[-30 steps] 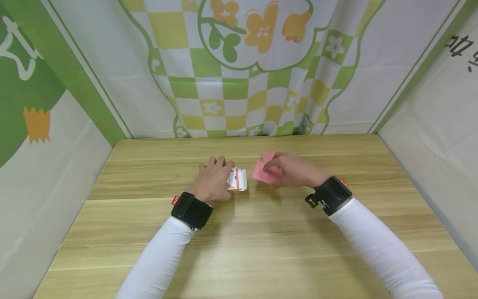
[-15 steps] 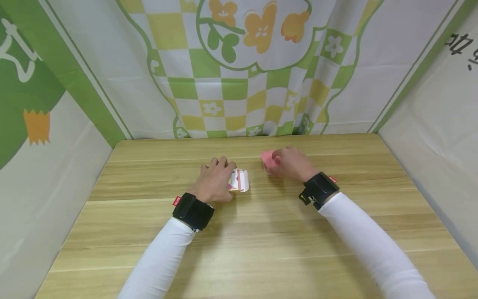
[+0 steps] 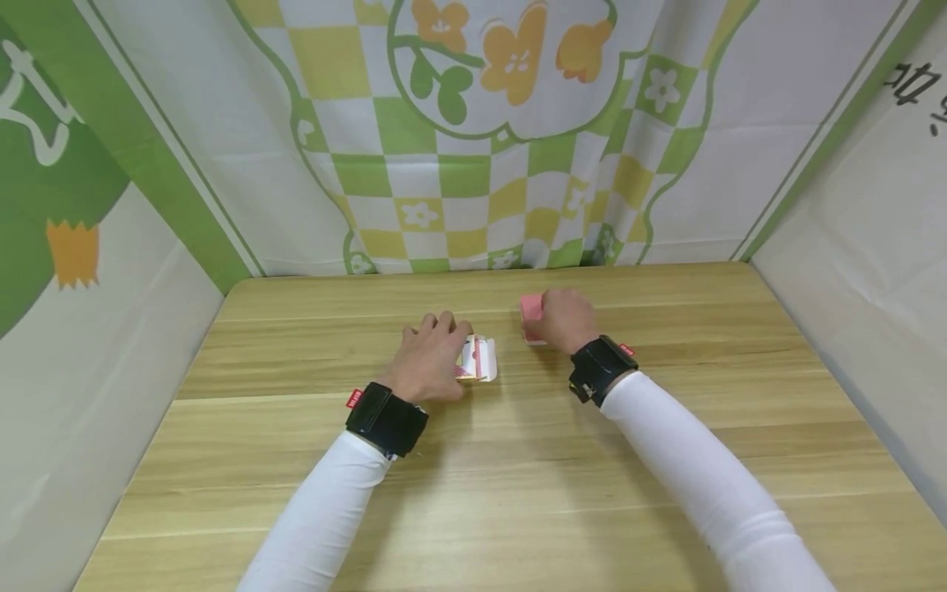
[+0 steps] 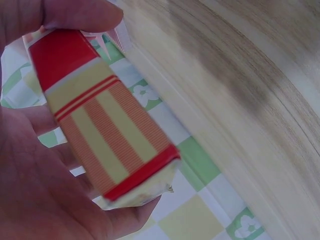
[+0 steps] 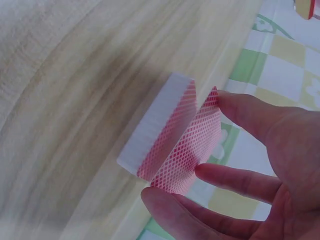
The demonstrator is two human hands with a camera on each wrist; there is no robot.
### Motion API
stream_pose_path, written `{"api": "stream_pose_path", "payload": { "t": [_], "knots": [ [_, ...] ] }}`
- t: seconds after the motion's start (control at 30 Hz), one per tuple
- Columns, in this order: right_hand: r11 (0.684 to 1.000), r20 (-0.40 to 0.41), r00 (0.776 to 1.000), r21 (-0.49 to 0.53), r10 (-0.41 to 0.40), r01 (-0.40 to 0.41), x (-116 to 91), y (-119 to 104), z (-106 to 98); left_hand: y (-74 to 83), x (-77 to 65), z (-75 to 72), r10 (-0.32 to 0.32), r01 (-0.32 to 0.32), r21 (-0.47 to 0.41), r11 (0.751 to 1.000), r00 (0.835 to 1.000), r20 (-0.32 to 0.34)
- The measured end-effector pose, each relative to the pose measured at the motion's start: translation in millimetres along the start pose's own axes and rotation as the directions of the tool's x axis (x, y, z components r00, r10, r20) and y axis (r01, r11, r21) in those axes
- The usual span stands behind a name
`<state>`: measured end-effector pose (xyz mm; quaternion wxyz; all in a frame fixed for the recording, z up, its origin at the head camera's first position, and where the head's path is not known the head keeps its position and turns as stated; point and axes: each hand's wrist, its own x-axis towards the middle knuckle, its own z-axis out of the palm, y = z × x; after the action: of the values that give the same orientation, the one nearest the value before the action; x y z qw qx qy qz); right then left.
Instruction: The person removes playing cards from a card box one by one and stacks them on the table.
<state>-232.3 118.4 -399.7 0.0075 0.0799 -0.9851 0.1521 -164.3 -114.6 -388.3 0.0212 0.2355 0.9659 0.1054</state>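
Note:
My left hand (image 3: 427,362) grips a playing-card box (image 4: 100,115), thumb on one side and fingers around the other. The box is red, cream and striped; in the head view its open white flap (image 3: 488,360) points right, towards the other hand. To the right my right hand (image 3: 568,321) pinches a red-patterned playing card (image 5: 187,145) between thumb and fingertips. A squared deck of playing cards (image 5: 155,125) with white edges lies on the table just beneath that card, which tilts slightly off it. Whether more than one card is held cannot be told.
Both hands work near the back of a wood-grain table (image 3: 503,493). A green, white and yellow patterned cloth (image 3: 473,181) hangs behind its far edge. White panels (image 3: 858,214) stand at the sides.
My right hand has brought the card from front of the deck back and left over it, roughly lining the two up. The left hand and box have barely shifted.

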Motion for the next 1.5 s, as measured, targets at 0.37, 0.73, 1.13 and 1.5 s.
{"api": "stream_pose_path", "payload": {
  "t": [0.37,0.73,1.13,1.5],
  "knots": [
    [0.997,-0.030,0.998,-0.046,0.052,-0.054,3,-3,10,0.9,0.1,1.7,0.007,-0.007,0.006,1.000,1.000,0.013],
    [0.996,-0.052,0.998,-0.080,0.034,-0.038,3,-1,13,2.7,0.0,1.6,0.005,-0.005,0.012,1.000,1.000,0.028],
    [0.995,-0.034,0.998,-0.078,0.058,-0.060,4,-3,14,3.5,-1.3,1.2,0.011,-0.011,0.007,1.000,1.000,0.013],
    [0.995,-0.029,0.998,-0.083,0.059,-0.061,5,-4,16,3.0,-1.5,0.8,0.001,-0.001,0.011,1.000,1.000,0.019]
  ]
}}
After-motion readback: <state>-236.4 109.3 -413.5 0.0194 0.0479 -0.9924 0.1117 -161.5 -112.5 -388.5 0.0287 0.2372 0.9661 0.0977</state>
